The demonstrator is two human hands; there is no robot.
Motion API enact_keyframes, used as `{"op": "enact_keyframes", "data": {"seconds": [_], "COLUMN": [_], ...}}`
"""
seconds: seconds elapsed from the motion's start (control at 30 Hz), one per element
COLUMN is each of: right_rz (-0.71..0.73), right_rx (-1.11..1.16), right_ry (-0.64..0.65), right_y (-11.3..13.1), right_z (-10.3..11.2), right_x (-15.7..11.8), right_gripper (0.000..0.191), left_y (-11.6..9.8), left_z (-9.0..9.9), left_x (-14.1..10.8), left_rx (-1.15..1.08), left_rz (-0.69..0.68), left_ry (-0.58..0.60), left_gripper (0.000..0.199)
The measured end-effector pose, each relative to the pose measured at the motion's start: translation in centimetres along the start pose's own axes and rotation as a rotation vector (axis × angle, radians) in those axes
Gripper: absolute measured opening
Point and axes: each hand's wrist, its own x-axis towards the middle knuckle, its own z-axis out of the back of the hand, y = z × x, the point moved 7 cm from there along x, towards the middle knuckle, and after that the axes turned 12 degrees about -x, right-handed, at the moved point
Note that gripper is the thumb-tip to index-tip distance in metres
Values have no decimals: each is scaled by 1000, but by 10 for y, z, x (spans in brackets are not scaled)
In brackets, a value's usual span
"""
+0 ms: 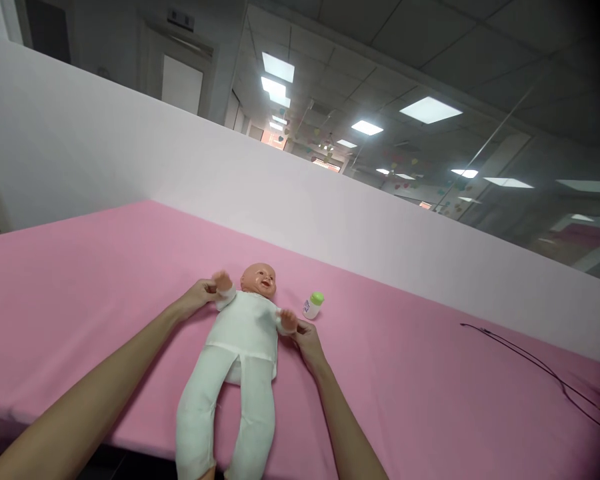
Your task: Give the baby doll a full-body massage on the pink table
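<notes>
A baby doll (245, 327) in a white top and white trousers lies face up on the pink sheet (380, 360), its legs toward the near edge. My left hand (200, 297) is closed on the doll's arm at the left, by the wrist and sleeve cuff. At the right, my right hand (306, 339) pinches the cuff of the doll's other arm. Both doll arms are bent outward and raised beside the body. A small white bottle with a green cap (313, 305) stands just beyond my right hand.
Behind the sheet runs a low white wall (290, 200) with glass above it. A thin black cable (535, 363) lies on the sheet at the right. The near edge of the sheet shows at the lower left.
</notes>
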Motion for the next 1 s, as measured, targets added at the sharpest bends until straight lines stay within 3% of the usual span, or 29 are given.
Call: {"op": "enact_keyframes", "data": {"seconds": [0.13,0.23,0.43,0.53,0.6,0.83,1.0], "right_rz": [-26,-36,2,22,25,-25,-46], "right_rx": [-83,-91,79,61,51,56,83], "right_ry": [-139,-137,67,103,108,-12,-101], "right_y": [-2,-5,-3,-5,-8,-11,-11], "right_z": [3,4,-1,0,0,0,2], "right_x": [2,3,1,1,2,4,5], "right_gripper": [47,49,33,8,4,32,27], "left_y": [11,16,5,2,2,7,19], "left_z": [1,7,1,-1,-3,-3,5], "left_x": [8,10,1,-4,-6,2,9], "left_rx": [63,80,-195,-137,-88,-12,132], "left_rz": [1,30,83,118,118,31,42], "left_ry": [-104,-171,61,177,213,17,-160], "left_gripper": [51,55,30,13,10,39,65]}}
